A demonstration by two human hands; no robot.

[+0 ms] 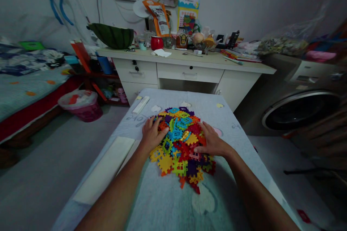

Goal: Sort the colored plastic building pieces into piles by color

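A heap of plastic interlocking building pieces (180,140) in yellow, blue, red, green, orange and purple lies on the cloth-covered table (189,95). Against the heap's left side rests my left hand (153,133), its fingers apart and touching the pieces. My right hand (212,140) lies on the right side of the same heap, thumb spread away from the fingers. Neither hand grips a piece that I can make out. Near the front of the heap, a yellow piece (166,164) and a green windowed piece (180,167) lie flat.
Left of the heap are a long white panel (105,169) and a small white strip (141,105). Beyond the table stands a white desk (189,73) crowded with jars and packets. A washing machine (292,94) is at right, a pink bin (82,106) at left.
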